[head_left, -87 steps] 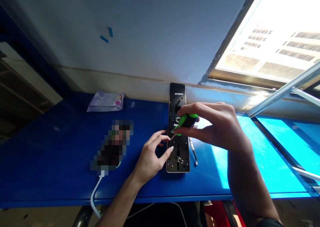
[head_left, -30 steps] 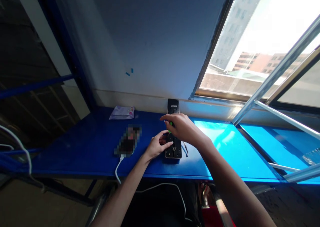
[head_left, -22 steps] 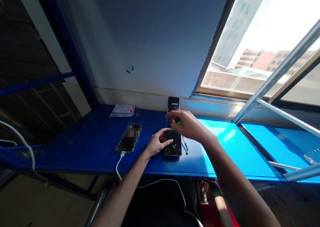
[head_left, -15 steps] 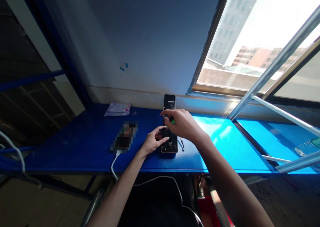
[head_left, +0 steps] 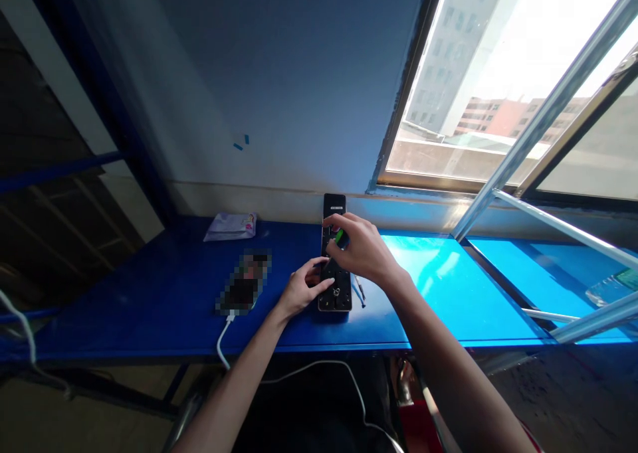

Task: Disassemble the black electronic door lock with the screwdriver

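Note:
A long black panel (head_left: 335, 298) with screw holes and small metal fittings, resembling a door lock's housing, lies lengthwise on the blue table. My left hand (head_left: 302, 288) grips its left edge, thumb on the top face and fingers at the side. Over the panel's middle, my right hand (head_left: 363, 246) is closed around a small green-handled tool (head_left: 339, 236). Fingers cover most of that tool, and its tip cannot be made out. Short wires with a connector (head_left: 361, 293) stick out at the panel's right side.
A phone with a blurred screen (head_left: 244, 283) lies to the left, a white cable (head_left: 222, 347) plugged into it. Behind it is a pale purple packet (head_left: 231, 226). Metal frame bars (head_left: 528, 131) cross at right before the window. The wall borders the table's (head_left: 149, 307) back edge.
The camera view has shifted slightly. My right hand has turned a little over the panel, showing more of the green handle. My left hand keeps its hold.

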`<action>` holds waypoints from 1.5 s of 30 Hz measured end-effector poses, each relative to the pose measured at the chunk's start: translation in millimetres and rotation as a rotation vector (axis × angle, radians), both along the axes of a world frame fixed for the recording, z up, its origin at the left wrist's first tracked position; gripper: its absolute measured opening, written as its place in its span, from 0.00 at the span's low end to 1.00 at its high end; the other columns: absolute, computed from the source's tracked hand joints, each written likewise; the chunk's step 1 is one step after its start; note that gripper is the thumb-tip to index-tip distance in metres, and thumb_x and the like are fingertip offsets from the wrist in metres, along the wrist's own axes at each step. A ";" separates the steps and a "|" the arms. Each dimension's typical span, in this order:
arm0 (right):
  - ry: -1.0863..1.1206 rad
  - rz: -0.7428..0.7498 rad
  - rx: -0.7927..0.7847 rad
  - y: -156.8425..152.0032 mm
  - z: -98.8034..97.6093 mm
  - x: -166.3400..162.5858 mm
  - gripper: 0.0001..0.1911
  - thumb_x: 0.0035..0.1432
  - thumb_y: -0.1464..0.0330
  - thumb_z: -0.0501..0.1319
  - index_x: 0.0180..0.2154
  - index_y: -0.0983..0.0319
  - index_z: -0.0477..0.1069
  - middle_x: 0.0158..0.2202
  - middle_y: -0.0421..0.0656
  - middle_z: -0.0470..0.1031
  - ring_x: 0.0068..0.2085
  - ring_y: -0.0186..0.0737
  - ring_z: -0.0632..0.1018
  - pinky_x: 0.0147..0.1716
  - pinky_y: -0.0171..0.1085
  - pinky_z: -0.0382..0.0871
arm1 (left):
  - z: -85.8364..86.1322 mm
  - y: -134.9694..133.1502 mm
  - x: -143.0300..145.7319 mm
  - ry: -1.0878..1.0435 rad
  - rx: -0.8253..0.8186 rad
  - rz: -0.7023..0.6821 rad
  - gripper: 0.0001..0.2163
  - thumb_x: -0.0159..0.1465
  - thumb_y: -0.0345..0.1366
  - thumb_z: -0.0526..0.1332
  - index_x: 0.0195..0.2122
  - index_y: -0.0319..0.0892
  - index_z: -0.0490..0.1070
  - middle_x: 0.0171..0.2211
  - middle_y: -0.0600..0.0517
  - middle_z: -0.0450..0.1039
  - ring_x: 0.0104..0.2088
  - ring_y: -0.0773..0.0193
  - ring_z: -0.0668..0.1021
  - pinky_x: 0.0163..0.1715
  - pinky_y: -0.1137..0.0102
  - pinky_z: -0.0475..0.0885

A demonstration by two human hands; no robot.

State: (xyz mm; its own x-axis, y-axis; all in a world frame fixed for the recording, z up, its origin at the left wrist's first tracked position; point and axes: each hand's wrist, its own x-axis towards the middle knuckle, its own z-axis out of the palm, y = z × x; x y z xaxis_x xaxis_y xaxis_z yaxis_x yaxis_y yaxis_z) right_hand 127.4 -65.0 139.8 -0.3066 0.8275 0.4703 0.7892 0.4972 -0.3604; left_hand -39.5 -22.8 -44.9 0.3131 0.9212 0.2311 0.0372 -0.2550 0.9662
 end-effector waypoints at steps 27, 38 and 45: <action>-0.019 0.106 0.014 -1.2 8.7 0.7 0.23 0.63 0.75 0.61 0.59 0.57 0.77 0.44 0.43 0.85 0.39 0.39 0.82 0.38 0.35 0.68 | 4.7 -5.1 -1.7 0.065 -0.014 -0.006 0.28 0.60 0.45 0.75 0.60 0.45 0.72 0.36 0.52 0.85 0.37 0.54 0.88 0.37 0.65 0.86; -0.003 0.133 -0.010 -4.9 4.1 9.4 0.18 0.67 0.73 0.59 0.55 0.59 0.78 0.47 0.45 0.85 0.44 0.40 0.82 0.44 0.36 0.69 | 7.5 -8.7 -1.7 0.114 0.005 0.003 0.27 0.60 0.45 0.74 0.59 0.46 0.72 0.32 0.54 0.82 0.33 0.58 0.86 0.34 0.68 0.83; -0.009 0.069 0.024 -5.3 3.2 7.8 0.12 0.69 0.64 0.62 0.49 0.58 0.81 0.42 0.45 0.85 0.40 0.43 0.82 0.40 0.38 0.68 | 12.3 -10.8 -1.3 0.116 0.012 -0.001 0.27 0.60 0.45 0.74 0.58 0.46 0.72 0.33 0.54 0.83 0.34 0.58 0.86 0.35 0.67 0.83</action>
